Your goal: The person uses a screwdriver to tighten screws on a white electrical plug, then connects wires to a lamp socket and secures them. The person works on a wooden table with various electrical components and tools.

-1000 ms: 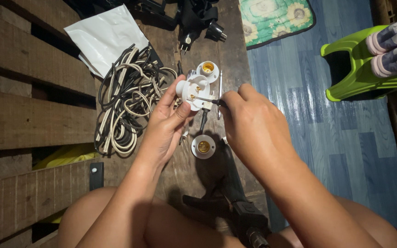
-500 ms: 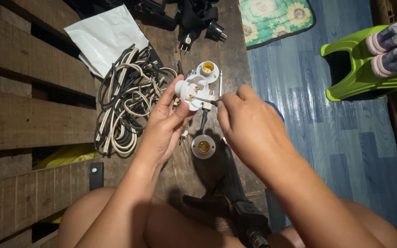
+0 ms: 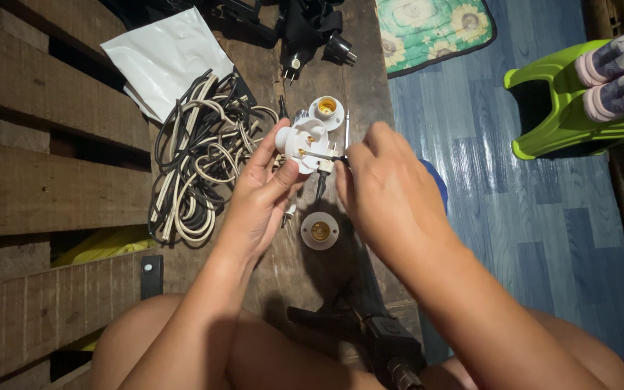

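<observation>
My left hand (image 3: 261, 195) holds a white round lamp socket (image 3: 299, 143) up with its back and brass screw contacts facing me. My right hand (image 3: 384, 191) grips a thin screwdriver (image 3: 321, 155) whose tip touches the socket's back. Two more white lamp sockets lie on the wooden boards: one (image 3: 326, 110) just beyond the held one, another (image 3: 320, 230) below it between my hands.
A tangle of white and black cables (image 3: 196, 162) lies left of my hands, a white plastic bag (image 3: 167, 58) beyond it. Black plugs (image 3: 312, 36) lie at the top. A green plastic stool (image 3: 565, 108) with shoes stands on the blue floor, right. A floral mat (image 3: 435, 29) lies beyond.
Both hands stay on the socket; my right hand has shifted slightly left, keeping the screwdriver tip against the socket's back.
</observation>
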